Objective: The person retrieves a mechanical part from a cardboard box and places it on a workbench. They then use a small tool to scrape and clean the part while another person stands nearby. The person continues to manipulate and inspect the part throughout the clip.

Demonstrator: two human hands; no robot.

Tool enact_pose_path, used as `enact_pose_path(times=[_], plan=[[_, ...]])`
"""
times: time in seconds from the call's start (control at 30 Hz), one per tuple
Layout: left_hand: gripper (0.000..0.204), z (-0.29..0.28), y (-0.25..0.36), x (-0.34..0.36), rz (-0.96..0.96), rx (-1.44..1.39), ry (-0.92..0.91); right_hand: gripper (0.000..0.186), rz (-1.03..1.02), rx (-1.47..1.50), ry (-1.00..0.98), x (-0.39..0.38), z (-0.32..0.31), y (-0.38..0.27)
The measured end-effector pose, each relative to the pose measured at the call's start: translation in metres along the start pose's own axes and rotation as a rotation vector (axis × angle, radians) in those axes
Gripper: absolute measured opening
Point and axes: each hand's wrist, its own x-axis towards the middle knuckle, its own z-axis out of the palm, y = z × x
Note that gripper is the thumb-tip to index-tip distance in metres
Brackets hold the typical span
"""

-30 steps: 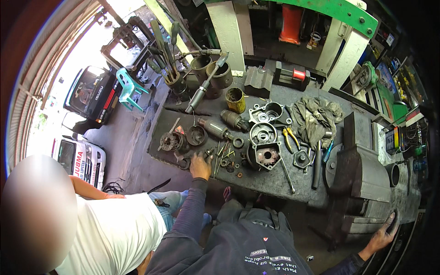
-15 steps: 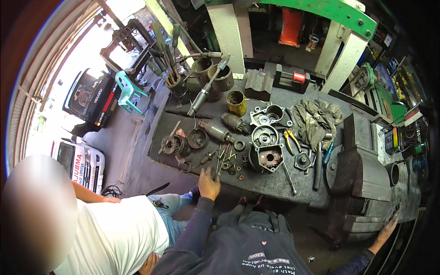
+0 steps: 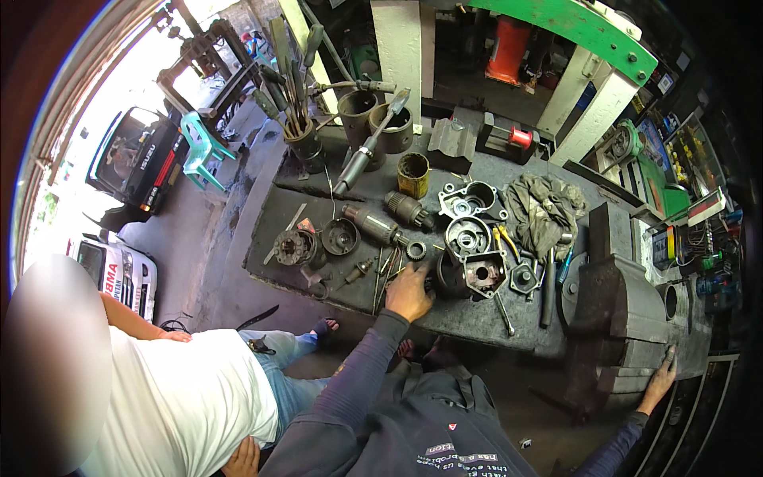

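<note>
My left hand (image 3: 408, 291) reaches onto the dark workbench (image 3: 461, 319), fingers apart and slightly bent, among thin rods and small parts left of an open metal housing (image 3: 494, 269); what lies under its fingertips is hidden. Just beyond are a small toothed gear (image 3: 416, 250) and a cylindrical armature (image 3: 367, 222). A shouldered pin (image 3: 358, 270) lies to its left, a long wrench (image 3: 504, 314) to its right. My right hand (image 3: 660, 374) rests with outstretched fingers on the edge of a heavy dark metal machine (image 3: 620, 318) at the right.
A co-worker (image 3: 175, 381) in a white shirt is close at my left. Tool cans (image 3: 306, 151), a crumpled rag (image 3: 540, 207) and pliers (image 3: 505, 242) crowd the bench, with a green-topped press frame (image 3: 548, 24) behind. A turquoise chair (image 3: 199, 151) and vehicles stand at left.
My left hand has moved right and forward from the bench's front-left toward the housing. My right hand has slid slightly up and left along the machine. The view has shifted slightly.
</note>
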Motion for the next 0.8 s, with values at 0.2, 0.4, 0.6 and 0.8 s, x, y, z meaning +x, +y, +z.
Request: enact_pose_path(times=[0.2, 0.4, 0.6, 0.8], plan=[[0.036, 0.014, -0.001, 0.018, 0.042, 0.158, -0.084, 0.083, 0.022, -0.095, 0.022, -0.004, 0.000, -0.011], [0.057, 0.024, -0.008, 0.005, -0.008, 0.006, 0.006, 0.086, 0.024, -0.114, 0.019, -0.004, -0.001, -0.019], [0.068, 0.006, 0.001, -0.006, -0.079, -0.336, 0.118, 0.082, 0.038, -0.112, 0.025, -0.005, 0.000, -0.018], [0.057, -0.008, -0.006, -0.019, -0.189, -0.932, 0.263, 0.068, -0.029, -0.123, 0.067, -0.004, 0.002, -0.011]])
